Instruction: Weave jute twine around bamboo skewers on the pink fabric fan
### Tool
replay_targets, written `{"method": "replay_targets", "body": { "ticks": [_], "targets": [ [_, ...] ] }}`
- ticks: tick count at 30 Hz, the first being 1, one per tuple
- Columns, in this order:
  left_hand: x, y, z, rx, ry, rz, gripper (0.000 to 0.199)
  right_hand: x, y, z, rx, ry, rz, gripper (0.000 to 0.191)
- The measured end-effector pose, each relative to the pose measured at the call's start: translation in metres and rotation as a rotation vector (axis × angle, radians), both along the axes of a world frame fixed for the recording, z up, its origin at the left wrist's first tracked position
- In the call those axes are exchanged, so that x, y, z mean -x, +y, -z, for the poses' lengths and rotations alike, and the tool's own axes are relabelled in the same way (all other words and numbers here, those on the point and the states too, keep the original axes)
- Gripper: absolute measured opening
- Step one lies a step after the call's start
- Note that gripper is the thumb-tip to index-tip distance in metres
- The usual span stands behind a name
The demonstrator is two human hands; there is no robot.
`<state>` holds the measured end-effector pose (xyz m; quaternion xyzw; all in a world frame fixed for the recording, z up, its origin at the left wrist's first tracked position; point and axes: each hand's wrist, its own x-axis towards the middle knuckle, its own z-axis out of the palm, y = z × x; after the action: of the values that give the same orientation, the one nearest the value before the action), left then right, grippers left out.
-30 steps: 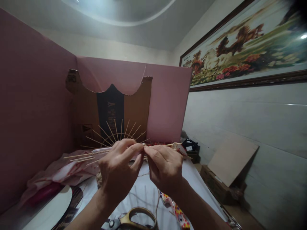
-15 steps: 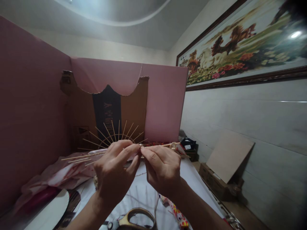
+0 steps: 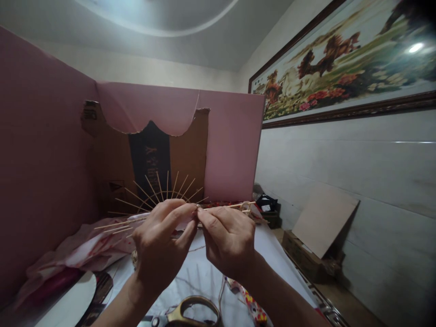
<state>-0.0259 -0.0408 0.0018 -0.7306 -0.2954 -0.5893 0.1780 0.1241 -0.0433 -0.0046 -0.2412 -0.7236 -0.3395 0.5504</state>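
Many pale sticks [image 3: 167, 184] | thin, straight, fanned out | left hand [image 3: 162, 240], right hand [image 3: 230, 237]: both pinching sticks

left hand [image 3: 161, 238]: 1 | right hand [image 3: 229, 234]: 1 | fanned sticks [image 3: 167, 184]: at least 10 | scissors [image 3: 175, 315]: 1 | framed picture [image 3: 344, 68]: 1

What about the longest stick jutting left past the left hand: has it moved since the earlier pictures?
Yes: the stick has shifted right, judged by its left tip against the cardboard's left edge.

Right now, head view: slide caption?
Left hand and right hand meet before fanned thin sticks, scissors nearby on a white surface.
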Motion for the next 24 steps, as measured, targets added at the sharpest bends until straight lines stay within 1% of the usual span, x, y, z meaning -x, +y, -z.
{"method": "replay_targets", "body": {
  "ticks": [4, 10, 16, 20, 24],
  "targets": [
    [0.0001, 0.0008, 0.0002, -0.023, 0.019, -0.002, 0.023, 0.0009, -0.0016, -0.0015, -0.015, 0.016, -0.002, 0.018],
    [0.0001, -0.0014, -0.0012, -0.072, 0.01, -0.024, 0.019, 0.0027, -0.0028, -0.0008, -0.025, 0.015, 0.012, 0.021],
    [0.0012, -0.0036, -0.0021, -0.105, 0.013, -0.003, 0.02, 0.003, -0.0024, -0.0002, 0.003, 0.021, -0.057, 0.025],
    [0.0007, -0.004, -0.0039, -0.117, 0.014, 0.003, 0.022, 0.0027, -0.0021, 0.0004, 0.017, 0.032, -0.076, 0.026],
    [-0.0006, -0.0043, -0.0057, -0.128, 0.004, 0.012, 0.023, 0.0032, -0.0012, 0.0014, -0.012, 0.048, -0.094, 0.026]
  ]
}}
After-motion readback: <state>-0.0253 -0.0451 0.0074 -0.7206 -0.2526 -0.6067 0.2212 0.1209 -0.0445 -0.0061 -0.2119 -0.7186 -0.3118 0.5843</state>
